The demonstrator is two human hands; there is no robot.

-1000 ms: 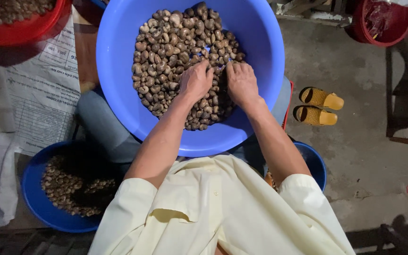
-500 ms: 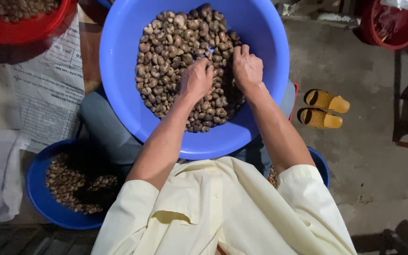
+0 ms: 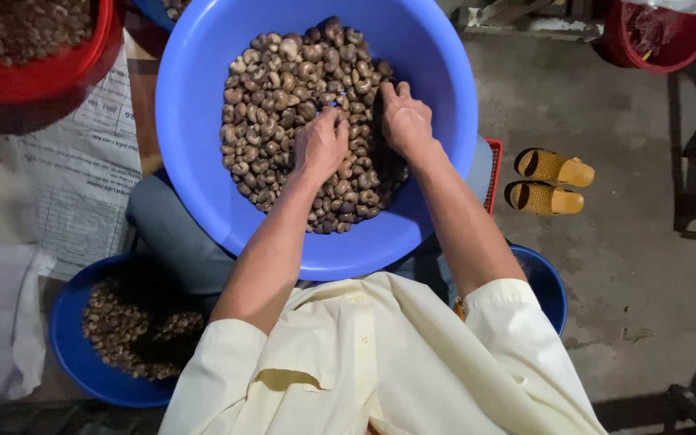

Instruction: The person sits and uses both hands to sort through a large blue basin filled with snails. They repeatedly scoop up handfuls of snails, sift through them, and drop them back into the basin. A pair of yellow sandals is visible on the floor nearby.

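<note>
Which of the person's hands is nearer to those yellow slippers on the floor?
The right hand, resting on the nuts at the basin's right side, is nearer the yellow slippers. The left hand lies farther left, mid-basin.

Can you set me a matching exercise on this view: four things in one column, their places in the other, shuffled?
Things:
1. large blue basin
2. red tub
3. yellow sandals
4. smaller blue basin

Places:
A. on the concrete floor at the right
B. low at the left, beside the cream shirt
C. top left corner
D. centre, under both hands, full of brown nuts

The left hand and right hand rest on the nuts.

Pairs: 1-D, 2-C, 3-A, 4-B
</note>
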